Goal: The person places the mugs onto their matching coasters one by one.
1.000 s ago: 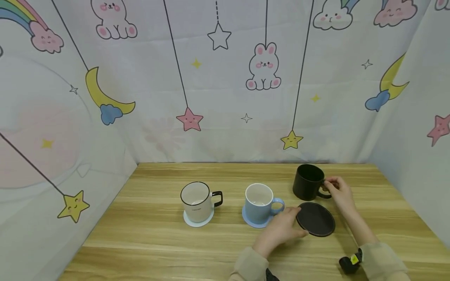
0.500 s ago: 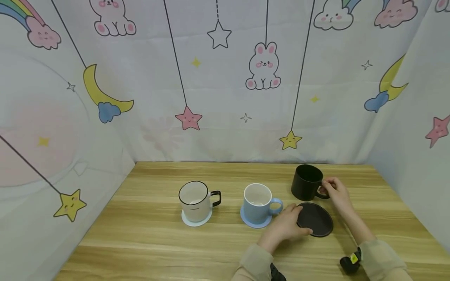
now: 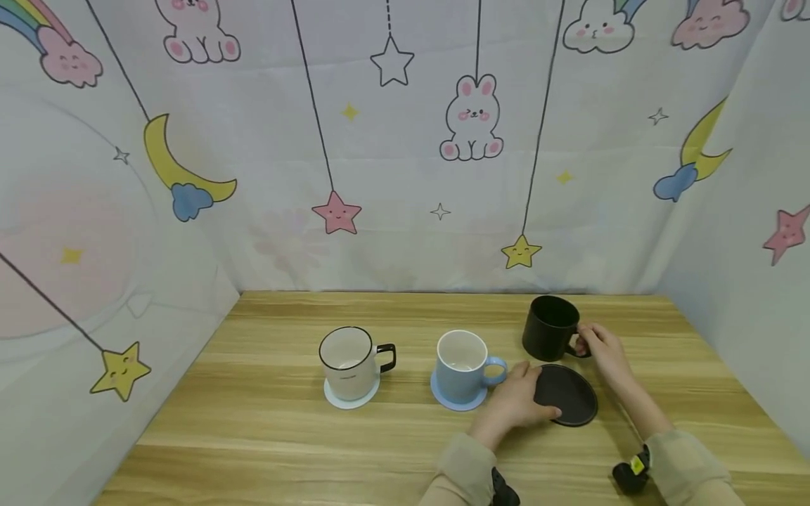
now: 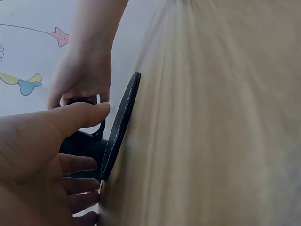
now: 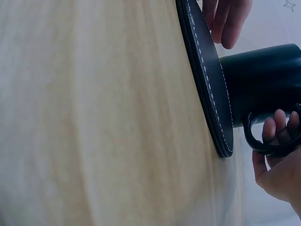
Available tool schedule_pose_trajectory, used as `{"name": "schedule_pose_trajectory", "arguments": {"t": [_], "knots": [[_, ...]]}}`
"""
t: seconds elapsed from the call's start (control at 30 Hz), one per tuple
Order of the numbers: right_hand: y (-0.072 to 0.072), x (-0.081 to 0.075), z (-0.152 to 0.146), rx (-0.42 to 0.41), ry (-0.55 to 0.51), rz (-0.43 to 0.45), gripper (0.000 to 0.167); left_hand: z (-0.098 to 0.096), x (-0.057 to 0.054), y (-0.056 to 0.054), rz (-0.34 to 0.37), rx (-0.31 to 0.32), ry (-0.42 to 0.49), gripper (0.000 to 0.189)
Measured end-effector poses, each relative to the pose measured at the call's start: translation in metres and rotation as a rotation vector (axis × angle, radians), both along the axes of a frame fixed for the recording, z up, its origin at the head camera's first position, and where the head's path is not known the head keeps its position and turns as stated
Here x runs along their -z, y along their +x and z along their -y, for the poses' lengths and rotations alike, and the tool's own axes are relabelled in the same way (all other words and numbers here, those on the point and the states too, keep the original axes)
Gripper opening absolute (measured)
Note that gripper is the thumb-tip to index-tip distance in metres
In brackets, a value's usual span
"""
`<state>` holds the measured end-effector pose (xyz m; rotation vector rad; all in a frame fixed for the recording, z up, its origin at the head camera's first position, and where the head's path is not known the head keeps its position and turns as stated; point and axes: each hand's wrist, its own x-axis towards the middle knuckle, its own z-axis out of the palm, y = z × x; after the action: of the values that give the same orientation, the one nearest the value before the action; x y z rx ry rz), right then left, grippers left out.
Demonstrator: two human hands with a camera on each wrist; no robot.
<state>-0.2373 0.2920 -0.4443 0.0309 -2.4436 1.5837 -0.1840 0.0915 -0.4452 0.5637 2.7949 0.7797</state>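
In the head view a black mug [image 3: 549, 329] stands upright at the back right. My right hand [image 3: 601, 351] holds it by its handle, fingers passed through the loop in the right wrist view. In front of the mug lies a round black coaster [image 3: 567, 397] with white edge stitching, seen in the right wrist view. My left hand [image 3: 515, 400] is at the coaster's left edge, thumb and fingers spread around it. Whether they touch the coaster is unclear. The mug's base appears just behind the coaster; I cannot tell whether it touches the table.
A blue mug [image 3: 460, 372] stands on a blue coaster [image 3: 441, 397], its handle close to my left hand. Farther left, a white mug [image 3: 348, 369] with a black rim stands on a pale coaster [image 3: 342, 403]. A patterned curtain [image 3: 405, 176] borders the wooden table [image 3: 285, 450].
My left hand has shifted slightly right, its thumb now farther over the black coaster. My right hand keeps hold of the black mug. The head view has shifted a little.
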Motion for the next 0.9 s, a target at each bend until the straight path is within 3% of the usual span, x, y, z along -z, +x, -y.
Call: {"name": "schedule_pose_trajectory", "arguments": {"t": [0.17, 0.37, 0.9], "knots": [[-0.0007, 0.0024, -0.0005, 0.013, -0.034, -0.01, 0.033, -0.0027, 0.0012, 0.0014, -0.064, 0.004, -0.104, 0.079], [-0.0001, 0.0033, 0.0009, 0.026, -0.088, 0.028, 0.037, -0.0035, 0.0022, 0.0024, -0.07, -0.012, -0.126, 0.082], [-0.0025, -0.0007, -0.0007, 0.033, -0.092, 0.107, 0.03, -0.0034, 0.0027, 0.0038, -0.07, -0.019, -0.151, 0.082]]}}
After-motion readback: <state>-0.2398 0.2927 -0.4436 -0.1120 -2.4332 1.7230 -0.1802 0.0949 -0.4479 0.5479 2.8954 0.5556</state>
